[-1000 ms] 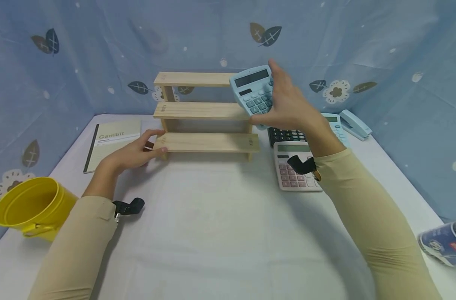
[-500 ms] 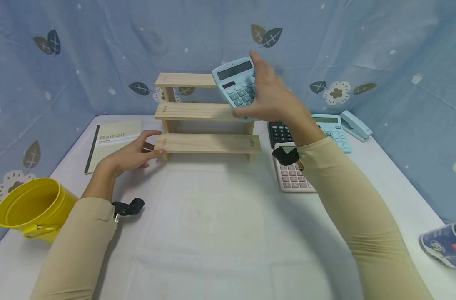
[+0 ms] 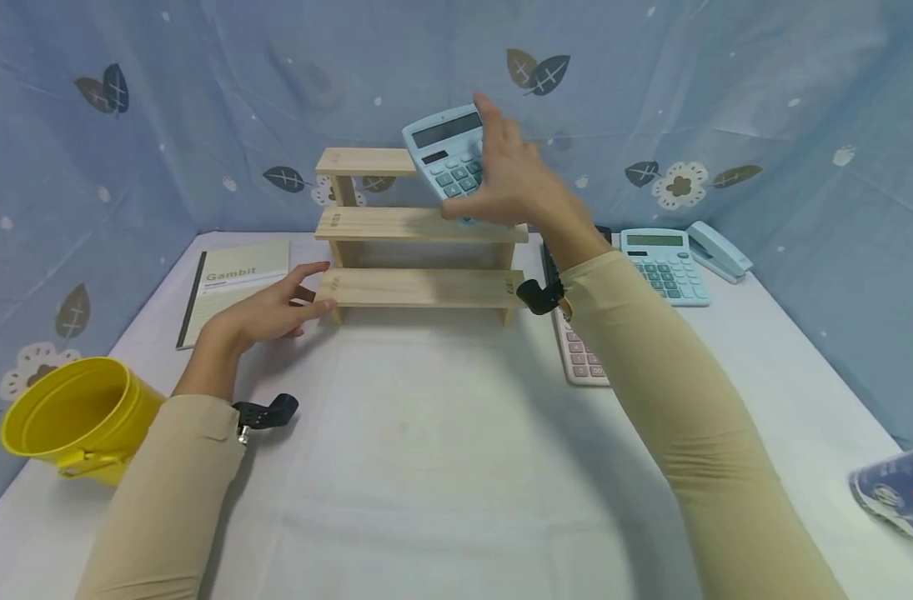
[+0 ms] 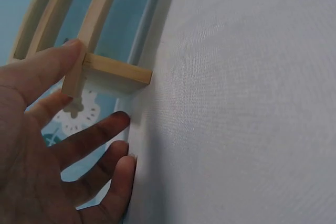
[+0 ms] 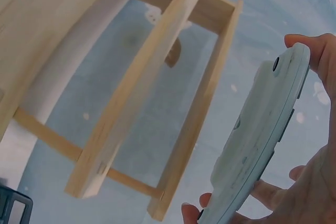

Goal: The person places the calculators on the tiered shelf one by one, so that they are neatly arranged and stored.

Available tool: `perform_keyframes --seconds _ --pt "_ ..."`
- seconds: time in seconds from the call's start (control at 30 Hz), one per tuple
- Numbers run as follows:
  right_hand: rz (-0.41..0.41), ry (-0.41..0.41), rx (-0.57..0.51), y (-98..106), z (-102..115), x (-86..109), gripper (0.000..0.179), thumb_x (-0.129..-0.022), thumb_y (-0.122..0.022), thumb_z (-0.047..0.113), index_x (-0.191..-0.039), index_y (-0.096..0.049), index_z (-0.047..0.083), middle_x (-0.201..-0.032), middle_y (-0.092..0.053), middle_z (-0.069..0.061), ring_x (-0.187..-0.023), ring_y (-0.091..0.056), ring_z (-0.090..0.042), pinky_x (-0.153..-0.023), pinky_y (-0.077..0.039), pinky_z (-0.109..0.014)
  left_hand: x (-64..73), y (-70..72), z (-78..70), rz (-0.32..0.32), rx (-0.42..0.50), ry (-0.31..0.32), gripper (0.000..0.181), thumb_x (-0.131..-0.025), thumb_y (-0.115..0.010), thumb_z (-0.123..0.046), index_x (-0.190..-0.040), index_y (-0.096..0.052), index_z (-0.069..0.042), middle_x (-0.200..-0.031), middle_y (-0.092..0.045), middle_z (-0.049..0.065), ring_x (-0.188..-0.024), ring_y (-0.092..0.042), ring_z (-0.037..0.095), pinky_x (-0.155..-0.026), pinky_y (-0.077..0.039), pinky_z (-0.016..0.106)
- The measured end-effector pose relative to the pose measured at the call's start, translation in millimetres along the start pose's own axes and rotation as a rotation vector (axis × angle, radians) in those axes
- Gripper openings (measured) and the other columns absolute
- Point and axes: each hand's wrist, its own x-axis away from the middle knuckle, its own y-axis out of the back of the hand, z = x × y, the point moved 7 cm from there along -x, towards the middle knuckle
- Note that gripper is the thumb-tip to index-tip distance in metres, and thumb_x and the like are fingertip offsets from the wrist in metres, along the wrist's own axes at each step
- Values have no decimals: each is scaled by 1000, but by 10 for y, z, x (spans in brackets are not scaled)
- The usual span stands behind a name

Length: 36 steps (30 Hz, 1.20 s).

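The light blue calculator (image 3: pixel 441 150) is in the air, where it hides the right part of the top board of the wooden shelf (image 3: pixel 418 287). At the far left you have a yellow bucket (image 3: pixel 129 417) on the table (image 3: pixel 426 467), partly behind your left sleeve (image 3: pixel 163 492). Next comes a notebook (image 3: pixel 234 287) with the word "Gambit", lying near the shelf. Your left hand (image 3: pixel 264 317) is at the left end of the lowest board: you pinch this end between the thumb and the index finger, while the other fingers are spread apart below it. The shelf stands upright on the table, with three boards in steps.

Further to the right, your right hand (image 3: pixel 504 179) is clamped on the calculator, with the thumb at the lower edge and the fingers at the upper edge. The calculator is tilted, its keys turned towards you. In the right wrist view, its back faces the shelf and there is a gap between them. Beyond it, your right forearm covers most of a black object (image 3: pixel 550 263) and part of a pink calculator (image 3: pixel 584 358). Then you see a second blue calculator (image 3: pixel 669 275), a pale blue stapler (image 3: pixel 719 250) just beside it, and, at the right edge, a dark blue can (image 3: pixel 895 492).
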Motion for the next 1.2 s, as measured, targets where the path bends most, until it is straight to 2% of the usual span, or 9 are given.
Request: perform_keyframes --seconds 0.3,0.43,0.53,0.73,1.07,1.2 --pt "-3 -4 -10 -58 116 -169 129 -75 -75 57 -162 17 36 -168 -15 -10 -135 -35 -42 -105 -40 -54 -16 -3 8 18 28 -1 83 -102 -60 -50 -165 -7 -32 -148 -43 24 -109 -57 30 -82 -50 35" --pt "-22 -4 -25 -70 173 -222 127 -76 -75 56 -162 15 35 -165 -20 -10 -132 -37 -39 -101 -42 -53 -11 -11 7 26 40 -1 82 -103 -60 -48 -164 -8 -31 -147 -44 23 -100 -57 29 -82 -49 36" --pt "-36 -3 -30 -87 218 -266 125 -76 -74 56 -163 14 33 -162 -25 -10 -129 -38 -37 -100 -42 -50 -5 -8 9 25 42 -6 81 -104 -59 -47 -164 -8 -32 -146 -44 23 -101 -57 30 -83 -49 37" --pt "-62 -19 -27 -119 308 -361 124 -77 -74 57 -163 12 32 -165 -21 -9 -134 -36 -38 -106 -40 -50 -9 -20 8 34 61 -15 81 -103 -59 -49 -164 -8 -35 -146 -41 22 -121 -52 34 -88 -49 39" --pt "-61 -57 -29 -221 421 -442 123 -79 -75 60 -163 11 33 -168 -16 -8 -147 -27 -42 -114 -36 -56 -37 -55 -25 39 74 -7 82 -103 -60 -51 -164 -7 -38 -148 -40 23 -133 -47 39 -94 -47 43" --pt "-43 -69 -20 -271 454 -494 124 -78 -74 63 -163 12 33 -168 -16 -6 -148 -26 -40 -116 -31 -57 -24 -52 -31 34 69 -4 82 -103 -59 -50 -164 -7 -38 -148 -40 23 -131 -48 38 -95 -47 44"
